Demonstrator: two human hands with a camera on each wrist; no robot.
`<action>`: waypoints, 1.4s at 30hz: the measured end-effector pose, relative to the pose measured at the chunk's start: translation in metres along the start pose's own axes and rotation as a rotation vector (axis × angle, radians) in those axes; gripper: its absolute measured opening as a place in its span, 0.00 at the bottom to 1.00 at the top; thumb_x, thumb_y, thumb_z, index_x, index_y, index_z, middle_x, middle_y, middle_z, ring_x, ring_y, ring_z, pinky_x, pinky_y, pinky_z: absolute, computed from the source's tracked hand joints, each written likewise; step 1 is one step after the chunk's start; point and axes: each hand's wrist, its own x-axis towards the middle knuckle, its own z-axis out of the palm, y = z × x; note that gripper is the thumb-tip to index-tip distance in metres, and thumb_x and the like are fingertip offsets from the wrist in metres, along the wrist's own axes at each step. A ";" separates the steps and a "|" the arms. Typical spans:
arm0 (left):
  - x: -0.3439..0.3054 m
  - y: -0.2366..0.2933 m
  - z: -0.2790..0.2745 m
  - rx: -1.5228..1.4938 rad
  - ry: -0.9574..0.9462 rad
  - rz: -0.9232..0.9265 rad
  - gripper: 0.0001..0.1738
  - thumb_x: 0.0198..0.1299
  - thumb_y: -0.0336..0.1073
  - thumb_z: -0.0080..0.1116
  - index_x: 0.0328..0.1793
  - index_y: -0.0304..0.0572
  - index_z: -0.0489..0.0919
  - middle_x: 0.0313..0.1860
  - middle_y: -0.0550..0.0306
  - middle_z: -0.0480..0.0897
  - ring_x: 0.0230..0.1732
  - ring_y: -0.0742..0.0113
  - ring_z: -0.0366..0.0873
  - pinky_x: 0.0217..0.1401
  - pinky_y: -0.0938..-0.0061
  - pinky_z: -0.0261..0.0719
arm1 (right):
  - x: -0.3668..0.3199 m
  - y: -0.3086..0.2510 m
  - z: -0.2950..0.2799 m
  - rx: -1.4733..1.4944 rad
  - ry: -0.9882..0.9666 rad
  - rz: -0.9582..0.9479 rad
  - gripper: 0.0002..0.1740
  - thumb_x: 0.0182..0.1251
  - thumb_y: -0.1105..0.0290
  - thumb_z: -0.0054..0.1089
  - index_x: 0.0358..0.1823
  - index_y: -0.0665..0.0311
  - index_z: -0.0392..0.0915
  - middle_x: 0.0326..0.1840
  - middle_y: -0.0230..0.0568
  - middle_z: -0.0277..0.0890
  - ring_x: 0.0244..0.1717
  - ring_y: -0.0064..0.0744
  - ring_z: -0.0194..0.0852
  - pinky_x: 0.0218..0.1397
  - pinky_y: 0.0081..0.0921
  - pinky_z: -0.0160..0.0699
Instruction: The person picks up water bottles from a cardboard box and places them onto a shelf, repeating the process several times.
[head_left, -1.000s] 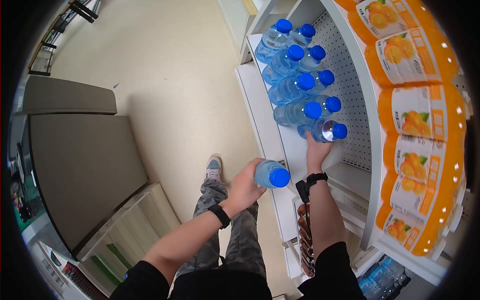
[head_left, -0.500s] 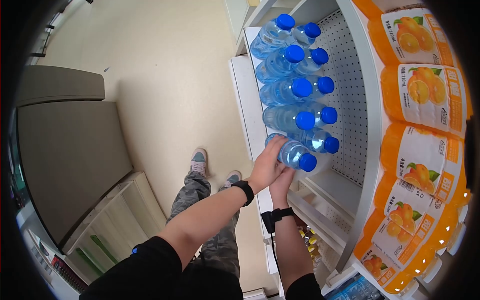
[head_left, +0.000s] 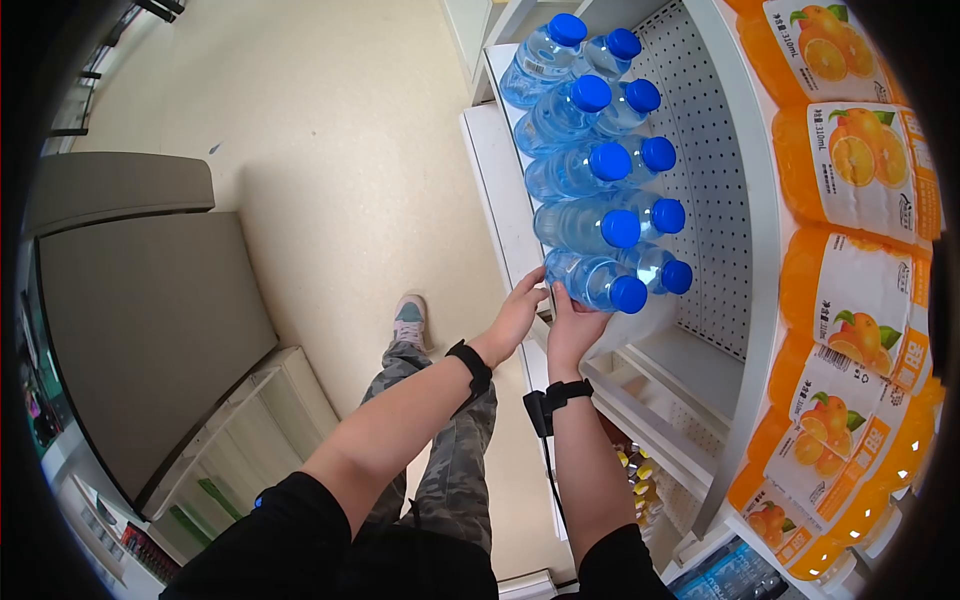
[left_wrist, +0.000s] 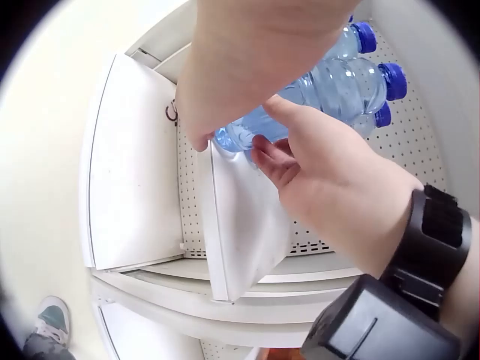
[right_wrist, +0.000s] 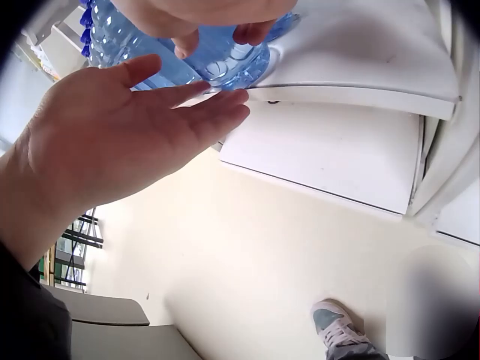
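Note:
Clear water bottles with blue caps stand in two rows on the white shelf. My right hand [head_left: 575, 325] grips the lower part of the nearest front-row bottle [head_left: 590, 282], thumb on its side. Seen in the left wrist view, that hand [left_wrist: 337, 161] has its fingers curled beside the bottle [left_wrist: 345, 86]. My left hand [head_left: 513, 322] is at the bottle's base by the shelf edge, fingers extended; the right wrist view shows its palm [right_wrist: 127, 135] turned up and fingertips close to the base. Behind stands another bottle [head_left: 650, 262].
Orange juice packs [head_left: 860, 180] line the shelf at the right. A perforated panel [head_left: 710, 200] backs the bottles. Lower shelves hold yellow-capped bottles [head_left: 645, 470] and blue packs [head_left: 730, 575]. A grey-topped cabinet [head_left: 160, 340] stands at the left, across the floor [head_left: 330, 180].
My left hand brought its bottle from off the shelf to the front row, then slid back from its body to the base. My right hand moved from the back bottle to this one.

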 end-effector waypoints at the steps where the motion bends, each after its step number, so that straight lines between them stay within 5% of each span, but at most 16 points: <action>1: 0.000 0.003 0.000 0.000 -0.001 -0.001 0.31 0.65 0.41 0.42 0.75 0.44 0.56 0.72 0.56 0.61 0.72 0.61 0.55 0.72 0.68 0.51 | 0.000 0.000 0.001 0.011 0.004 -0.009 0.37 0.52 0.80 0.69 0.61 0.75 0.56 0.61 0.56 0.63 0.59 0.43 0.71 0.58 0.33 0.77; 3: -0.001 0.008 -0.001 0.013 -0.019 -0.010 0.34 0.61 0.34 0.44 0.75 0.36 0.54 0.74 0.44 0.58 0.74 0.53 0.55 0.74 0.67 0.50 | -0.001 0.000 0.001 0.023 0.007 -0.021 0.38 0.52 0.80 0.69 0.61 0.74 0.55 0.61 0.56 0.63 0.59 0.43 0.71 0.58 0.34 0.77; 9: 0.011 0.013 -0.010 0.151 0.068 0.045 0.37 0.61 0.30 0.44 0.78 0.42 0.48 0.77 0.44 0.52 0.75 0.50 0.52 0.74 0.65 0.53 | -0.058 0.000 -0.026 -0.171 -0.017 0.044 0.35 0.59 0.75 0.65 0.63 0.74 0.54 0.56 0.49 0.59 0.40 0.33 0.71 0.40 0.26 0.75; 15: 0.050 0.013 -0.005 0.293 0.125 0.173 0.40 0.57 0.26 0.46 0.78 0.40 0.47 0.77 0.45 0.51 0.77 0.48 0.48 0.76 0.62 0.49 | -0.149 -0.016 -0.086 -0.292 -0.033 0.188 0.28 0.61 0.77 0.58 0.61 0.68 0.57 0.57 0.45 0.57 0.42 0.32 0.70 0.37 0.24 0.74; 17: 0.049 0.010 -0.005 0.337 0.150 0.272 0.39 0.54 0.26 0.45 0.75 0.31 0.50 0.75 0.37 0.54 0.77 0.50 0.49 0.77 0.68 0.46 | -0.164 -0.011 -0.098 -0.308 -0.028 0.210 0.27 0.61 0.78 0.57 0.61 0.68 0.57 0.57 0.45 0.57 0.42 0.32 0.70 0.37 0.24 0.74; 23: 0.037 0.028 -0.020 0.458 0.025 0.201 0.39 0.53 0.26 0.44 0.75 0.31 0.52 0.74 0.37 0.56 0.75 0.49 0.53 0.76 0.69 0.49 | -0.149 0.027 -0.099 -0.255 -0.082 0.167 0.27 0.62 0.77 0.56 0.61 0.68 0.57 0.59 0.45 0.56 0.42 0.31 0.70 0.38 0.24 0.73; 28: 0.022 0.001 -0.041 0.498 0.045 0.227 0.39 0.54 0.27 0.46 0.75 0.35 0.52 0.72 0.35 0.61 0.73 0.48 0.58 0.73 0.67 0.56 | -0.150 -0.017 -0.107 -0.193 -0.142 0.166 0.27 0.63 0.77 0.55 0.62 0.68 0.56 0.60 0.46 0.56 0.46 0.34 0.72 0.41 0.26 0.75; 32: -0.070 -0.006 -0.062 0.388 0.025 0.166 0.40 0.55 0.28 0.50 0.76 0.39 0.53 0.69 0.38 0.66 0.70 0.53 0.62 0.68 0.68 0.63 | -0.177 -0.039 -0.139 -0.267 -0.140 0.046 0.27 0.60 0.77 0.57 0.60 0.69 0.57 0.59 0.50 0.56 0.45 0.38 0.72 0.43 0.25 0.76; 35: -0.168 0.001 -0.086 0.333 0.089 0.069 0.36 0.61 0.32 0.50 0.75 0.38 0.54 0.59 0.47 0.75 0.53 0.65 0.73 0.59 0.74 0.70 | -0.197 -0.038 -0.169 -0.398 -0.139 -0.154 0.29 0.55 0.79 0.59 0.58 0.70 0.59 0.58 0.52 0.55 0.46 0.41 0.70 0.43 0.26 0.77; 42: -0.371 -0.040 -0.102 0.530 0.267 0.187 0.31 0.61 0.31 0.48 0.72 0.41 0.61 0.57 0.48 0.77 0.53 0.62 0.74 0.59 0.71 0.70 | -0.258 -0.040 -0.240 -0.357 -0.210 -0.261 0.27 0.52 0.80 0.58 0.55 0.69 0.60 0.59 0.54 0.52 0.48 0.44 0.69 0.43 0.26 0.79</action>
